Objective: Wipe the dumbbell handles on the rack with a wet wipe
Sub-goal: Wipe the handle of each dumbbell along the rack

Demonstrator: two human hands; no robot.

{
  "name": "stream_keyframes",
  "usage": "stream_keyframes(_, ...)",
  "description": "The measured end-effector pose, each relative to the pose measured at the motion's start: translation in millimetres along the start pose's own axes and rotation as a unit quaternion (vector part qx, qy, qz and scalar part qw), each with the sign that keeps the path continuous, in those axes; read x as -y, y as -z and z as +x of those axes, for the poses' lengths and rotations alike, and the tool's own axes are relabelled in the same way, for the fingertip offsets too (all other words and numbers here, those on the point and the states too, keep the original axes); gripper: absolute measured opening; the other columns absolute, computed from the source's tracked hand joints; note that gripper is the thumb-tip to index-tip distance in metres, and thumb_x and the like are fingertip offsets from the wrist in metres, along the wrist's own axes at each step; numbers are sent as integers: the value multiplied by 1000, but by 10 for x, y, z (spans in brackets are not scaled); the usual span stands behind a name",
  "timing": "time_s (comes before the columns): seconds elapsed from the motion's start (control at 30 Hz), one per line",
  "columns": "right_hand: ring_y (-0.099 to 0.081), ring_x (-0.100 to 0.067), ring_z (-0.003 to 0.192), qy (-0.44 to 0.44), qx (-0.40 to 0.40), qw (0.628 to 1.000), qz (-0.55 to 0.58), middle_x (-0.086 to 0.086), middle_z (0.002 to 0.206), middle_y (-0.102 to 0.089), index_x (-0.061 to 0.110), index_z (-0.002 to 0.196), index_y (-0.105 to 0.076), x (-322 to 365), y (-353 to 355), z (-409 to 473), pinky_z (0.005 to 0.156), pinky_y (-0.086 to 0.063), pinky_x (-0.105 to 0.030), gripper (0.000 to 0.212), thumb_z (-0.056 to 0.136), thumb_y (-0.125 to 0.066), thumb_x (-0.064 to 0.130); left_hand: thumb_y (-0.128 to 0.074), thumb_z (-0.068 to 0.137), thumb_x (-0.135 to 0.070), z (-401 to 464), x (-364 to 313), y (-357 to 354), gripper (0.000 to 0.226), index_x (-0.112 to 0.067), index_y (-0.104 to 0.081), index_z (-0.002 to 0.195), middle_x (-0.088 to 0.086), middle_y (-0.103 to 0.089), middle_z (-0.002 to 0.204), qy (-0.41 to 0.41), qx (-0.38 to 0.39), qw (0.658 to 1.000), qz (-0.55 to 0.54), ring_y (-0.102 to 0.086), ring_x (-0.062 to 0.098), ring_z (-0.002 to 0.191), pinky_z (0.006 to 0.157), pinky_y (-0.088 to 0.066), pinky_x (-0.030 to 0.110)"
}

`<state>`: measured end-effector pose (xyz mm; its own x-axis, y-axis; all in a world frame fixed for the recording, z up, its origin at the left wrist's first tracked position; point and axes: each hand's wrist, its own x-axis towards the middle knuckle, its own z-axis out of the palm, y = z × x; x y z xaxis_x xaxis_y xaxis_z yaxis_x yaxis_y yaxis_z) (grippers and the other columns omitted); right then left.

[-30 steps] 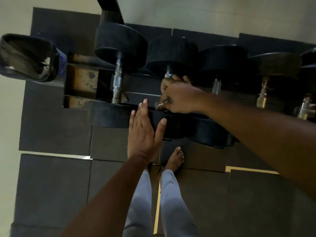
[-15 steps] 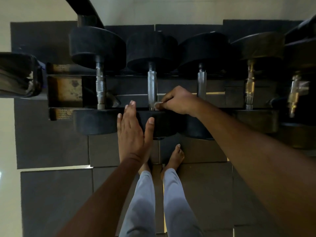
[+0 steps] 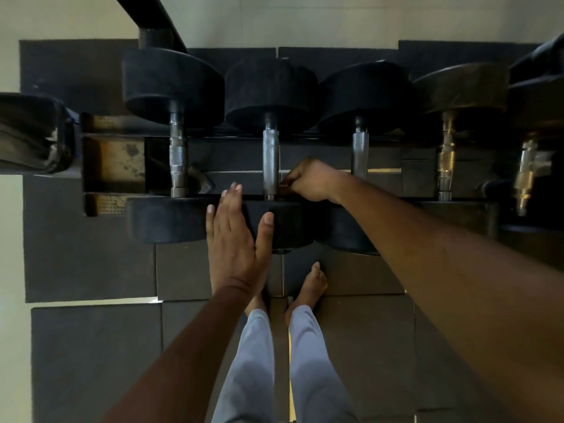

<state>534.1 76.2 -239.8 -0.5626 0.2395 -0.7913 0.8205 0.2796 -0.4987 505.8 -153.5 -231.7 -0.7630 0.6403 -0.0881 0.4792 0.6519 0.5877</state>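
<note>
Wiping the near end of the second handle while my other hand steadies the dumbbell

My right hand point(image 3: 311, 181) pinches a small pale scrap, which I take to be the wet wipe point(image 3: 284, 186), against the lower end of the knurled handle point(image 3: 271, 161) of the second dumbbell from the left, fingers curled so the wipe stays pressed to the steel. My left hand point(image 3: 236, 239) lies flat, fingers straight and together, on that dumbbell's near head point(image 3: 287, 222), I judge to stop it rolling on the rack point(image 3: 113, 160) as I rub. The first handle point(image 3: 178, 157) sits just to the left, the third handle point(image 3: 360, 151) just to the right; two brassy handles further right look untouched
</note>
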Motion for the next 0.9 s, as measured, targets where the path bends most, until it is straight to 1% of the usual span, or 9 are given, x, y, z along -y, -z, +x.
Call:
stream_keyframes(0.1, -70, -7, 99, 5, -5, 999, 45, 8, 99, -79, 27, 104, -86, -70, 61, -131, 72, -52, -22, 13, 96, -79, 36, -37, 109, -53, 2, -6, 0, 72, -4, -38, 162, 11, -41, 169, -3, -8, 1000, 0, -32, 25, 161, 135, -6, 41)
stream_keyframes(0.17, -72, -4, 93, 25, -13, 998, 62, 11, 91, -80, 28, 97, -87, -83, 89, -204, 76, -54, -25, 17, 93, -82, 43, -37, 109, -52, -1, -12, 6, 72, -4, -39, 162, 11, -41, 169, -3, -8, 1000, 0, -32, 24, 161, 135, -5, 40)
stream_keyframes(0.27, -73, 0, 91, 90, -81, 989, 86, 15, 90, -80, 31, 99, -87, -10, 35, -210, 83, -57, -29, 18, 90, -84, 46, -36, 109, -53, -3, -13, 10, 71, -6, -39, 162, 10, -40, 170, -3, -6, 1000, -1, -31, 23, 161, 135, -5, 40)
stream_keyframes(0.33, -71, -2, 88, 146, -139, 976, 80, 15, 89, -78, 34, 100, -87, 50, -23, -167, 81, -56, -32, 20, 88, -84, 49, -36, 109, -53, -3, -9, 9, 70, -6, -39, 162, 9, -40, 170, -4, -7, 1000, -2, -31, 23, 161, 135, -5, 40)
stream_keyframes(0.47, -59, 2, 86, 183, -148, 972, -1, 18, 90, -61, 39, 106, -84, 88, -56, -152, 71, -40, -20, 24, 86, -84, 53, -37, 109, -52, 2, -1, 6, 69, -6, -41, 161, 10, -42, 168, -3, -10, 1000, 0, -33, 23, 160, 135, -5, 39)
stream_keyframes(0.6, -59, 5, 64, 206, -86, 971, -86, 21, 65, -63, 41, 107, -84, 76, -19, -172, 65, -44, -25, 16, 92, -81, 46, -37, 109, -52, 2, -12, 5, 69, -6, -42, 160, 11, -44, 167, -4, -11, 1000, 2, -35, 25, 159, 135, -6, 39)
stream_keyframes(0.67, -59, 6, 66, 215, -96, 962, -138, 23, 70, -66, 43, 110, -82, 93, 17, -174, 66, -45, -26, 16, 94, -79, 43, -35, 109, -54, 0, -17, 5, 70, -6, -42, 160, 10, -44, 167, -1, -10, 1000, 1, -34, 24, 160, 135, -6, 39)
stream_keyframes(0.77, -68, 1, 80, 250, -172, 936, -176, 19, 92, -78, 42, 113, -81, 180, 81, -150, 71, -54, -29, 22, 95, -75, 54, -36, 109, -54, -2, -13, 2, 70, -6, -43, 159, 10, -44, 167, -1, -10, 1000, -3, -34, 23, 160, 135, -6, 40)
stream_keyframes(0.9, -73, -17, 79, 233, -341, 883, -223, 8, 90, -80, 41, 112, -82, 364, 178, 37, 66, -41, -28, 27, 103, -61, 57, -36, 109, -54, 5, 15, -12, 69, -7, -44, 159, 7, -44, 167, 0, -9, 1000, -6, -33, 21, 161, 135, -6, 40)
